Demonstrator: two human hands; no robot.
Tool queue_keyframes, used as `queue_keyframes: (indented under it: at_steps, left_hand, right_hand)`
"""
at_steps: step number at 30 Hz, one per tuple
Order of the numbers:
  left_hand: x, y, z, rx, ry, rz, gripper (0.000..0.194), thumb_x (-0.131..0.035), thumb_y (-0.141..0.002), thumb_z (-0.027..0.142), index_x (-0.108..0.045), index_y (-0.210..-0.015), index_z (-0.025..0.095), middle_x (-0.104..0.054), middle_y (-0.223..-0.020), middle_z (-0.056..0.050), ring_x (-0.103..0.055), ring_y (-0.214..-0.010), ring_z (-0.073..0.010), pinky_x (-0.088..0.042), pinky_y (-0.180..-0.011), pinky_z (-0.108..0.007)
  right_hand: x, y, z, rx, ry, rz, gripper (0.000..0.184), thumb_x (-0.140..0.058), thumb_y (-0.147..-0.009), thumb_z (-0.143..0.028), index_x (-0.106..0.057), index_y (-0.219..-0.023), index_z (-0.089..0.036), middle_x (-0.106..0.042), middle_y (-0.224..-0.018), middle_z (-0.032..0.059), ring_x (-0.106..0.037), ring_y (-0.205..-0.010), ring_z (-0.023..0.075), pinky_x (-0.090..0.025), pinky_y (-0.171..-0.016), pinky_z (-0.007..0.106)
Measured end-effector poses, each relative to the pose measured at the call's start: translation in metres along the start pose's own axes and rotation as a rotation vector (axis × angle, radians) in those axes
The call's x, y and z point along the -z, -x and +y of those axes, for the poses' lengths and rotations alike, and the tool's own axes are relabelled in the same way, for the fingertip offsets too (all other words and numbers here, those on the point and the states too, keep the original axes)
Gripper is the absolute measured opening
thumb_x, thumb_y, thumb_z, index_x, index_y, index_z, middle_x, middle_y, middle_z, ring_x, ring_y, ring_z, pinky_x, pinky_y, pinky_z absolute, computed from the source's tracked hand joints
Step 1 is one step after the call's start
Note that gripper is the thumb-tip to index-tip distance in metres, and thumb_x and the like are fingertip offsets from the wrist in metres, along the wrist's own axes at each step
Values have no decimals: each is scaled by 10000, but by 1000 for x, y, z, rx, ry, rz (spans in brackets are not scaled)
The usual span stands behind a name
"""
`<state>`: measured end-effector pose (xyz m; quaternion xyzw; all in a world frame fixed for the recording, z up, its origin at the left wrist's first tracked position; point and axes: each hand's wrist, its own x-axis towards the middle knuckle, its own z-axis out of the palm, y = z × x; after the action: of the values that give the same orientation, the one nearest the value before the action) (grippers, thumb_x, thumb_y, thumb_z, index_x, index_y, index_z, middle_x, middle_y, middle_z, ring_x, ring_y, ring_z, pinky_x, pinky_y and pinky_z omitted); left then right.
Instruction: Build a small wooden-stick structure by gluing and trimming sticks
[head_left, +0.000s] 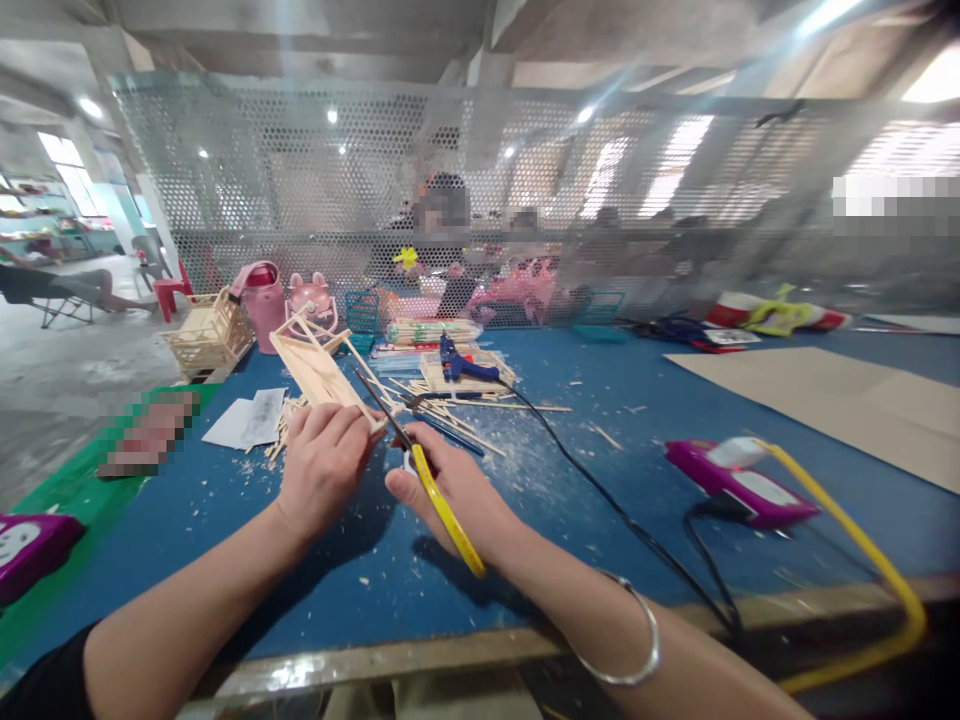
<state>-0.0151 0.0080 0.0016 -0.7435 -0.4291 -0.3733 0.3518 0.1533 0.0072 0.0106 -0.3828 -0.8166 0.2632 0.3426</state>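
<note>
My left hand [328, 455] is closed around the near end of a small wooden stick frame [319, 375], which tilts up and away from me over the blue table. In my right hand [457, 490] is a pair of scissors [442, 505] with yellow handles. Their dark blades point up and left, close beside the frame's right edge; I cannot tell whether they touch it. Loose thin wooden sticks [480, 435] lie beyond my hands. A blue glue gun [465, 365] rests among them on a wooden piece, its black cord running toward me.
A finished-looking wooden stick structure [206, 335], a pink container [264, 308] and a pink bear-eared item [311, 298] stand at the back left. White paper [247, 420] lies left. On the right are a purple power strip [739, 485] with a yellow cable and brown cardboard [832, 395]. A perforated metal screen [300, 180] stands behind.
</note>
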Motion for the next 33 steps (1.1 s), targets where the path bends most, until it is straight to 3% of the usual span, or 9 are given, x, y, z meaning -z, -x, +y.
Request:
queue_keyframes:
  at_steps: [12,22,33]
  left_hand:
    - [-1,0,-3,27,-17,16,120,-514,-846,230,-593,-784,164,-680,-786,-41,-524,-757,-201,-340,-712,-343]
    - [1,-2,0,-9,-11,7,133,-502,-855,226,-597,-787,163,-667,-762,-41,-518,-741,-190,-335,-709,-337]
    - [1,-1,-3,6,-23,-2,133,-501,-854,232,-599,-789,170,-671,-771,-36,-514,-754,-201,-333,-711,-346]
  right_hand:
    - [0,1,2,69,-175,-94,477,-433,-807,-574,-446,-1056,-168,-474,-758,4,-405,-635,125,-379,-603,267]
    - [7,-2,-1,90,-167,-119,695,-420,-722,-716,-448,-1112,-142,-513,-874,53,-436,-721,158,-398,-684,319]
    - [8,0,8,81,-275,-219,731,-406,-713,-733,-416,-1161,-156,-529,-946,74,-475,-790,179,-415,-717,339]
